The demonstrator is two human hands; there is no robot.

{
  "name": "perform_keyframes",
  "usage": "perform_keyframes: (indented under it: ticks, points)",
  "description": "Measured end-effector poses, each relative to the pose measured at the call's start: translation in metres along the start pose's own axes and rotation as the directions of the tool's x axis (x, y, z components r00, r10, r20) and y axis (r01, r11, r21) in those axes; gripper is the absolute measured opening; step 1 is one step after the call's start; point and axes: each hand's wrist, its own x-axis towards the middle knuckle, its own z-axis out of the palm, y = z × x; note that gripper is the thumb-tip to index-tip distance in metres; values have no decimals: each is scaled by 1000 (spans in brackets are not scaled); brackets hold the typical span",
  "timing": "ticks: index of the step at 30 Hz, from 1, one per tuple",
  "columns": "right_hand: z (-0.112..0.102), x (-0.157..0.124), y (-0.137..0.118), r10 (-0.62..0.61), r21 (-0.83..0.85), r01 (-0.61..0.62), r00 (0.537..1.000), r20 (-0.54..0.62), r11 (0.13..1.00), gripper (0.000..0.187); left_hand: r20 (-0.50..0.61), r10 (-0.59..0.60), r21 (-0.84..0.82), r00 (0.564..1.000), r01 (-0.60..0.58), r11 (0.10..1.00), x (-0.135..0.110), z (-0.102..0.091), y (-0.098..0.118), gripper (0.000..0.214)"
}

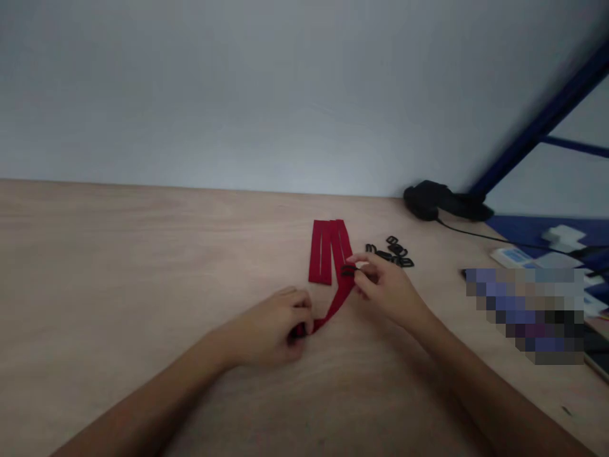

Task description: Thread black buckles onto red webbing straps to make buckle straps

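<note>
Spanning both grips, red strap (339, 296): left hand (273, 330) pinches its end, right hand (387, 289) clamps its black buckle (348, 270).

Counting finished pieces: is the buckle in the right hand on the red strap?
Cannot tell if threaded: right hand pinches the black buckle against the red strap, left hand holding its end.

My left hand (278, 325) lies palm down on the bench (118, 266), fingers curled shut, forearm coming from the near left corner. My right hand (386, 289) sits just beside it, thumb and forefinger pinched together, forearm from the near right.
</note>
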Motion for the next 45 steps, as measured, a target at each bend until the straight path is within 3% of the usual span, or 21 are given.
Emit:
perform_keyframes:
  ticks: [4,8,11,14,16,18,21,27,33,38,41,45]
  points:
    - [1,0,8,-45,123,8,951,306,992,16,-24,-104,175,994,106,979,-10,-21,-17,14]
    - [6,-1,11,-136,149,87,922,361,985,14,-131,-190,273,973,220,937,-11,-25,-21,5]
    - [11,-4,7,-187,55,179,912,365,982,14,-275,-145,101,950,178,979,-3,-13,-8,15]
    - [12,-7,1,-202,42,201,896,397,979,9,-301,-55,-163,952,5,987,9,6,4,20]
    - [12,-9,-3,-206,31,212,890,408,977,9,-324,-81,-272,943,-11,962,15,17,5,11]
    - [11,-10,-5,-203,-34,236,894,399,971,17,-323,-104,-338,941,-12,941,19,24,1,6]
    - [11,-11,-4,-186,-112,238,919,349,965,21,-293,-103,-358,950,-10,934,20,24,-6,14]
    - [16,-11,-5,-87,-114,119,965,248,986,20,-305,-129,-336,944,20,942,21,16,-8,19]
    - [21,-14,-15,-175,-331,204,978,115,921,14,-309,-278,-315,910,177,932,21,10,1,15]
    - [27,-17,-17,-162,-326,198,978,135,924,10,-303,-305,-440,903,152,885,20,12,11,21]
    - [33,-21,-18,-145,-320,165,986,85,933,13,-333,-254,-345,908,134,929,21,15,13,22]
    - [43,-28,-21,-108,-257,100,994,-17,961,8,-383,-130,-85,915,105,991,21,19,8,22]
